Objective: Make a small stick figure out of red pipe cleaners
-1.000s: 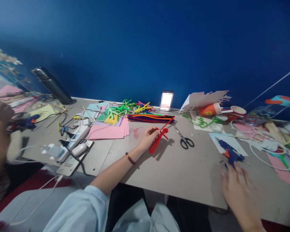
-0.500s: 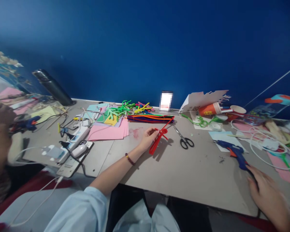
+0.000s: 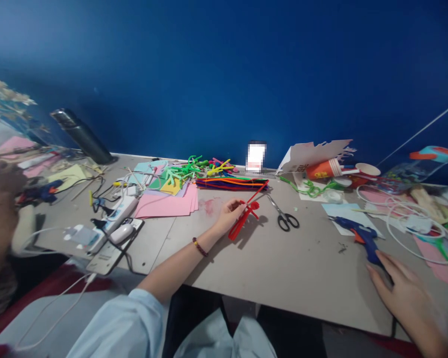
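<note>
head view: gripping with the left hand (image 3: 229, 214), between thumb and fingertips, a bent red pipe-cleaner piece (image 3: 238, 227), held just above the middle of the counter (image 3: 276, 278), with loops trailing toward the near edge and a straight strand slanting up and away. on the same wrist, a dark beaded bracelet (image 3: 200, 247); farther back, a pale blue sleeve (image 3: 123, 318).

at the right, touching with the right hand (image 3: 399, 286) the handle end of a blue glue gun (image 3: 366, 236), nozzle pointing over a pale blue sheet (image 3: 332, 211). thumb apart from the fingers; cannot tell whether closed around the handle, with the palm turned out of sight.

just right of the red piece, black-handled scissors (image 3: 280, 212) with slightly parted blades. beyond the left hand, a bundle of coloured pipe cleaners (image 3: 231, 184); left of that, green bent stems (image 3: 190, 170) and pink paper (image 3: 164, 206). farther left, a power strip (image 3: 114, 215) near a white mouse (image 3: 122, 232) and a phone (image 3: 104, 259). toward the back right, orange paper cups (image 3: 323, 170) lying on one side; near the right edge, looped white cable (image 3: 393, 234). at the far left, another person's hand (image 3: 0, 191), blurred, near a second glue gun (image 3: 47, 191).
</note>
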### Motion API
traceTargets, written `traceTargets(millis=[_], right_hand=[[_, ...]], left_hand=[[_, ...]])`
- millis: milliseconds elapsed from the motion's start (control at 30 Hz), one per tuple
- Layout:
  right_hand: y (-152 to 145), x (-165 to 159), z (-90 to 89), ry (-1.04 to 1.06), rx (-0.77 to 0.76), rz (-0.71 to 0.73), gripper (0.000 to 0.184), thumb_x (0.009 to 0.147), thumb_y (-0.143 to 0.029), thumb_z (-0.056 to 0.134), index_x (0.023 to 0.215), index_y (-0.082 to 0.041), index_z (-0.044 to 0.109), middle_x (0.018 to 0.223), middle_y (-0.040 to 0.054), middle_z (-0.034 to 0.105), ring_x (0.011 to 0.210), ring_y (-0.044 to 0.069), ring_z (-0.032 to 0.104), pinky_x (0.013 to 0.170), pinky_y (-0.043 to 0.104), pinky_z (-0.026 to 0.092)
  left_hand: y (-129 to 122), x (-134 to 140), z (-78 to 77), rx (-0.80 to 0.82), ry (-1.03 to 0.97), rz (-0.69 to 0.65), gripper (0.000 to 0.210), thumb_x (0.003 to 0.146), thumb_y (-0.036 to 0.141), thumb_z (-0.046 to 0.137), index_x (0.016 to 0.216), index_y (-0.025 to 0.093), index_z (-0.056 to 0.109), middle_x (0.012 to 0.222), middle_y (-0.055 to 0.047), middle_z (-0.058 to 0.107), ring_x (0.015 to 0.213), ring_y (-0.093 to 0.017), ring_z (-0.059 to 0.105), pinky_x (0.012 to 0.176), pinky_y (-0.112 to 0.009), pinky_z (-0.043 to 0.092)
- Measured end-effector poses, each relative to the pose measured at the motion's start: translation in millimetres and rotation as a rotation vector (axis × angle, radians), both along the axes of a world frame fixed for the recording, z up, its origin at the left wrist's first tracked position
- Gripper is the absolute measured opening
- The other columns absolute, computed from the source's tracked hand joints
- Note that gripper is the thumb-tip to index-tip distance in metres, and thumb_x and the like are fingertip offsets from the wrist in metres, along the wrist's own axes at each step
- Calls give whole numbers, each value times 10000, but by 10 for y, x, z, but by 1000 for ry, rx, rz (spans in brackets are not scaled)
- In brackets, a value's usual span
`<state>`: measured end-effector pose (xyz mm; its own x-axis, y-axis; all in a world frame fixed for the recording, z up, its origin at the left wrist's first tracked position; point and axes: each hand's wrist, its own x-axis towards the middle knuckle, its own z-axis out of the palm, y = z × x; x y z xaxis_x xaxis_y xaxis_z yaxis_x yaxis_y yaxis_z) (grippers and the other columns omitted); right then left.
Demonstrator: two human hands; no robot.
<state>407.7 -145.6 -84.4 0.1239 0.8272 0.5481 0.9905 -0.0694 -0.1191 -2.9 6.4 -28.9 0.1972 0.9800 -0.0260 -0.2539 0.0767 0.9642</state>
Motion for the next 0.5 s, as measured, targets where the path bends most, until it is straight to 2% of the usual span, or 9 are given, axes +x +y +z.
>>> traceTargets(millis=[133,267,433,500], right_hand=[[30,-11,28,36,-39,-61,567,786,-572,347,1047,-159,635,1073,157,651,941,317,643,821,410,515],[9,11,22,103,-59,-139,551,766,-580,337,1056,-218,635,1126,116,646,954,321,642,737,432,525],[8,87,34,181,-16,-25,418,775,-500,429,977,-208,650,1017,145,690,924,295,660,815,387,511],[11,83,53,200,2,-20,407,770,-499,434,948,-201,646,940,158,698,879,297,663,811,387,508]], left_hand=[[-2,1,4,19,0,10,376,655,470,725,814,160,584,585,37,544,452,-61,482,440,-195,411],[-6,-1,15,18,-7,11,355,659,458,724,799,160,590,567,44,528,451,-55,453,443,-192,390],[-7,12,20,37,-13,27,343,653,451,732,776,160,599,544,44,518,443,-52,433,442,-193,357],[-7,17,27,43,-9,31,347,648,457,735,771,162,600,539,44,516,448,-57,438,450,-198,362]])
